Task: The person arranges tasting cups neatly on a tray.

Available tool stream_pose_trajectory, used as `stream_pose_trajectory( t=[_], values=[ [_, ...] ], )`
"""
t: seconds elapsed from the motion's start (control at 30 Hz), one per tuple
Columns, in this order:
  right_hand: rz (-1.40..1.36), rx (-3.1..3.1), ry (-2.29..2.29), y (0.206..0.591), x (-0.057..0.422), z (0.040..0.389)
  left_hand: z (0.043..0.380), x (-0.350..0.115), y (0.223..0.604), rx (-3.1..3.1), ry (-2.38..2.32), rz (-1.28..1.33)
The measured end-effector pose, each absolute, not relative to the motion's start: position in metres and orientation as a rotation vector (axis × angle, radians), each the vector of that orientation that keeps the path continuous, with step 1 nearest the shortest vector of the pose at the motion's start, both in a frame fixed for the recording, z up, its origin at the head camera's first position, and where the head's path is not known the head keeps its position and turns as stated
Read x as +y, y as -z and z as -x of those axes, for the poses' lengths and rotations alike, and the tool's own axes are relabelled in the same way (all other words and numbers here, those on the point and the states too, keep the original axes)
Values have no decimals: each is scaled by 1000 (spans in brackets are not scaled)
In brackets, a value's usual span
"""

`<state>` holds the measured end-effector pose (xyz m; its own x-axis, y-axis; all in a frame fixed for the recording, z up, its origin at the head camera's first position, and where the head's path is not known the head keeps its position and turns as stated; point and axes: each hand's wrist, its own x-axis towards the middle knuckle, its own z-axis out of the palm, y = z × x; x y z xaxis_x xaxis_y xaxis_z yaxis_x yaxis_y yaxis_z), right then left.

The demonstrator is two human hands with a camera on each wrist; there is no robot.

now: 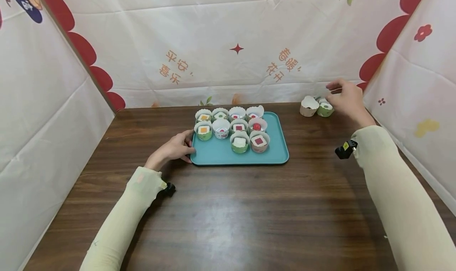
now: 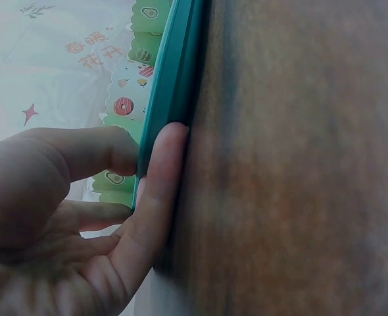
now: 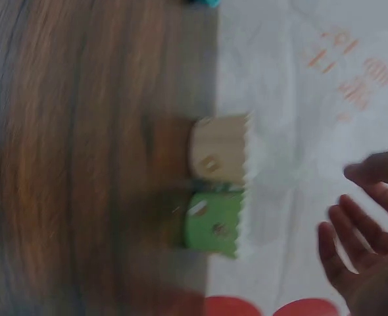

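Note:
In the head view my left hand [image 1: 177, 146] is at the left edge of a blue-green tray [image 1: 213, 156]. The left wrist view shows a digit laid along the tray's outer side [image 2: 175, 72] and other fingertips at the rim, gripping it. Several scallop-edged paper baking cups [image 1: 259, 141], most with small white or coloured pieces inside, stand on the tray. My right hand [image 1: 345, 98] hovers just right of two more cups at the back right, fingers parted and holding nothing. One is a beige cup [image 3: 220, 148]; beside it stands a green cup [image 3: 214, 222].
A brown wood-grain table [image 1: 221, 223] bears the tray and cups. White printed cloth [image 1: 213, 37] hangs along the back, with more cloth [image 1: 427, 104] at the right side. A small black device [image 1: 345, 149] is strapped at my right wrist.

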<state>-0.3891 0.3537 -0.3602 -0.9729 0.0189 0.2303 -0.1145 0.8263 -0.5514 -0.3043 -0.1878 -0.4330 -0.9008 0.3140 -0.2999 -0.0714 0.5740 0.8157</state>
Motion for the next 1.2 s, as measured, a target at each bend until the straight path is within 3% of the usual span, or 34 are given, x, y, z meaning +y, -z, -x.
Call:
stream_pose_trajectory(
  t=[0.17,0.37,1.2],
  values=[
    [-3,-2829,-923,375,367,404,304,-188,436,2388,-1276,-197],
    [-103,-2871,-845,391,374,417,304,-190,438,2383,-1292,-178],
    [43,-2953,-866,417,381,424,306,-189,436,2378,-1297,-185]
  ],
)
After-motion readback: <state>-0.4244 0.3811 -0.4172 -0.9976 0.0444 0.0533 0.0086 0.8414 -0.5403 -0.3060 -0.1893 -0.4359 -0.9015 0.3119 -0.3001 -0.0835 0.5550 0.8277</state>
